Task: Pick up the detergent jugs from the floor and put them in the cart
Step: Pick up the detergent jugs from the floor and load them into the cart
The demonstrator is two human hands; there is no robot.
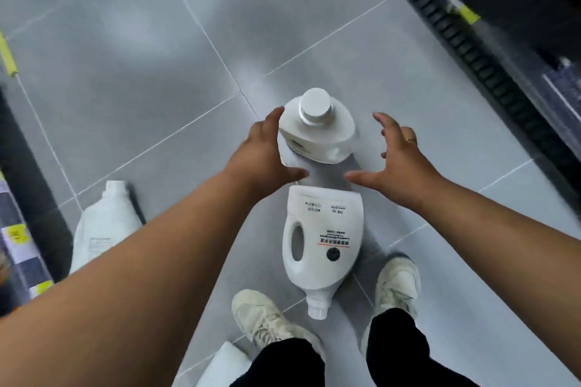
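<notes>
A white detergent jug (317, 132) stands upright on the grey tiled floor, cap toward me. My left hand (264, 155) is open at its left side, fingers touching or nearly touching the jug. My right hand (397, 162) is open to its right, a gap away, fingers spread. A second white jug (323, 242) lies flat between my feet, cap pointing toward me, label up. A third white jug (105, 226) lies at the left, partly behind my left forearm. A white corner of another object (224, 366) shows at the bottom edge. No cart is in view.
Dark shelving (518, 41) runs along the right side with a ridged black base strip. Another shelf edge with yellow tags (19, 236) lines the left. My two pale sneakers (267, 320) stand either side of the lying jug.
</notes>
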